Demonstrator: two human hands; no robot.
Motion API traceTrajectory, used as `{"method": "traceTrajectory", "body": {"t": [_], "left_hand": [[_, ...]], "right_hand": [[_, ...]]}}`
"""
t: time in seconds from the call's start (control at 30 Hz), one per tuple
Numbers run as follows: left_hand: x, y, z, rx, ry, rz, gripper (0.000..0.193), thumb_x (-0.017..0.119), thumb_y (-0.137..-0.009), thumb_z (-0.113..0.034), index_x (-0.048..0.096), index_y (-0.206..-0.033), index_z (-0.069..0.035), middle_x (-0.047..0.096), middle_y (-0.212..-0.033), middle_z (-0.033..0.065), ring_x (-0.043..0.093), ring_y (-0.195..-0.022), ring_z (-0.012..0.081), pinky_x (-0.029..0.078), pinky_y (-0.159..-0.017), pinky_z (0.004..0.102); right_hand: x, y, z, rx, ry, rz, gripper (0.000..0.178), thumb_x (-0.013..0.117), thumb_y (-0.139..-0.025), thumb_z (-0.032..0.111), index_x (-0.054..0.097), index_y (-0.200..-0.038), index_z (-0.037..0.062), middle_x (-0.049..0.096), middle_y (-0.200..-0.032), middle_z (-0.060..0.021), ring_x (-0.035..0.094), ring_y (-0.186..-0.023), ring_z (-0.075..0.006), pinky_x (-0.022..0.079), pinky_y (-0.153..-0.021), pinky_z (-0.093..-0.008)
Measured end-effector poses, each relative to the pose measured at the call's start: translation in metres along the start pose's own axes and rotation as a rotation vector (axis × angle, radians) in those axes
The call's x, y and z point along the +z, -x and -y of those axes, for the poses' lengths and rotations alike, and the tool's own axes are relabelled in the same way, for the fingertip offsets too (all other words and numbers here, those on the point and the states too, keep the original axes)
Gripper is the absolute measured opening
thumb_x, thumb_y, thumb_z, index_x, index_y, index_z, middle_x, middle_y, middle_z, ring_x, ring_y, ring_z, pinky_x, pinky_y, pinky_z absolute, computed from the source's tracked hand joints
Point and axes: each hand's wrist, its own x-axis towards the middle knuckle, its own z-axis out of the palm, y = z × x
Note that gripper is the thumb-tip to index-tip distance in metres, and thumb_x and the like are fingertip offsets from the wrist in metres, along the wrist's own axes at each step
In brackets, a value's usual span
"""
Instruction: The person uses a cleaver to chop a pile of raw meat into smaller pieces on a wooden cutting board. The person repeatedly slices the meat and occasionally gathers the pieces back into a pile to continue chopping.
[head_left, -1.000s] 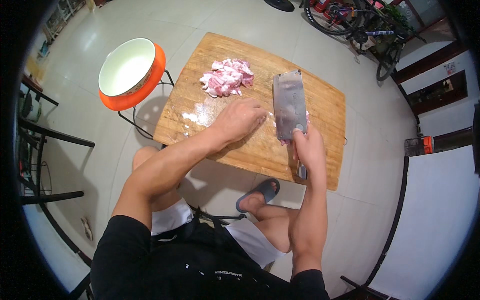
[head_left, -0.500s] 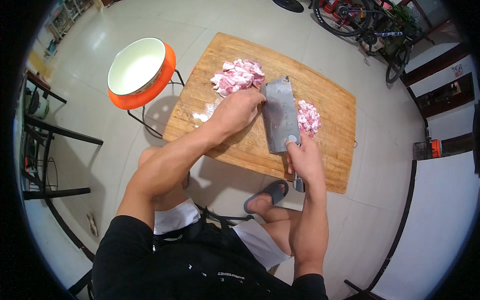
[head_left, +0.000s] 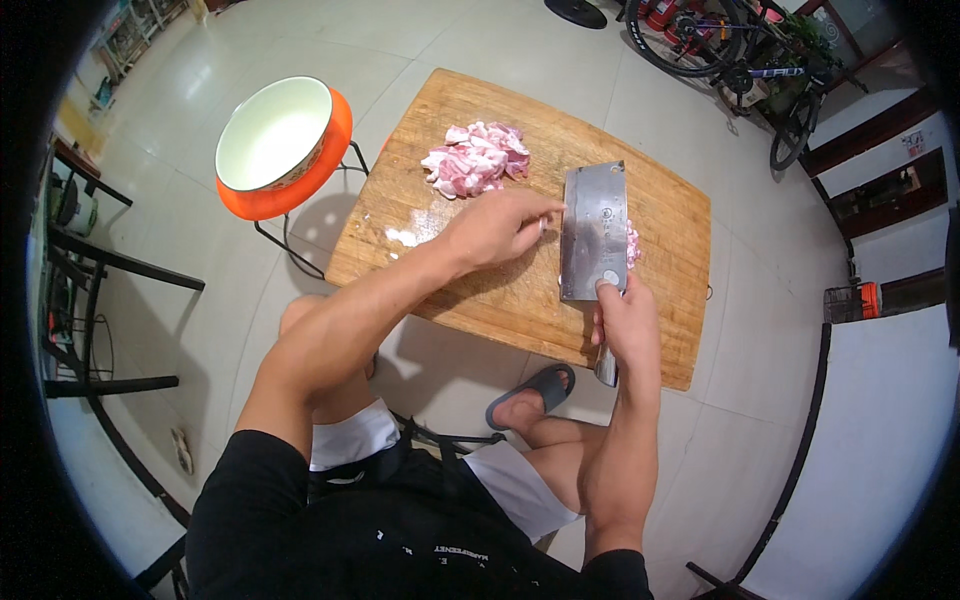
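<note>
A large wooden cutting board (head_left: 660, 300) lies low in front of me. My right hand (head_left: 625, 320) grips the handle of a broad steel cleaver (head_left: 594, 232), whose flat blade lies tilted over the board. Pink meat pieces (head_left: 632, 243) show just past the blade's right edge. My left hand (head_left: 495, 228) reaches across the board, its fingertips touching the blade's left edge. A pile of chopped pink meat (head_left: 476, 158) sits at the board's far left. Small white scraps (head_left: 403, 236) lie near the board's left edge.
An orange bowl with a white inside (head_left: 278, 145) rests on a wire stand left of the board. My sandalled foot (head_left: 535, 390) is under the board's near edge. Bicycles (head_left: 740, 60) stand at the far right, dark chair frames (head_left: 90, 300) at the left.
The cleaver has swung left from the board's right side toward the middle. My left hand has lifted off the board and moved right until it touches the blade.
</note>
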Motion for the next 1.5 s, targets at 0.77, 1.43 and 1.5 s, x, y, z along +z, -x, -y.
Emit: {"method": "traceTrajectory", "body": {"t": [0.77, 1.43, 1.5], "left_hand": [[-0.023, -0.033, 0.019, -0.011, -0.563, -0.162, 0.013, 0.075, -0.096, -0.013, 0.079, -0.108, -0.009, 0.072, -0.122, 0.0112, 0.068, -0.121, 0.0317, 0.046, -0.116, 0.0569], [0.013, 0.019, -0.013, 0.207, -0.312, 0.181, 0.027, 0.076, -0.099, -0.022, 0.077, -0.122, -0.007, 0.072, -0.119, 0.0098, 0.069, -0.111, 0.0326, 0.059, -0.094, 0.0438], [0.017, 0.02, -0.013, 0.2, -0.345, 0.181, 0.024, 0.074, -0.1, -0.021, 0.078, -0.118, -0.006, 0.072, -0.113, 0.0096, 0.069, -0.107, 0.0319, 0.059, -0.093, 0.0438]], "right_hand": [[-0.008, -0.004, -0.005, 0.026, 0.109, 0.097, 0.02, 0.056, -0.106, 0.016, 0.065, -0.106, -0.0019, 0.061, -0.063, -0.0053, 0.06, -0.046, -0.0161, 0.05, -0.046, -0.0357], [-0.008, 0.022, 0.006, -0.305, 0.569, -0.17, 0.024, 0.065, -0.096, 0.018, 0.07, -0.108, -0.0022, 0.069, -0.077, -0.0279, 0.071, -0.073, -0.0468, 0.056, -0.071, -0.0549], [-0.004, 0.03, 0.011, -0.282, 0.7, -0.182, 0.023, 0.068, -0.096, 0.019, 0.07, -0.103, -0.0032, 0.069, -0.083, -0.0321, 0.069, -0.083, -0.0537, 0.055, -0.078, -0.0595]]}}
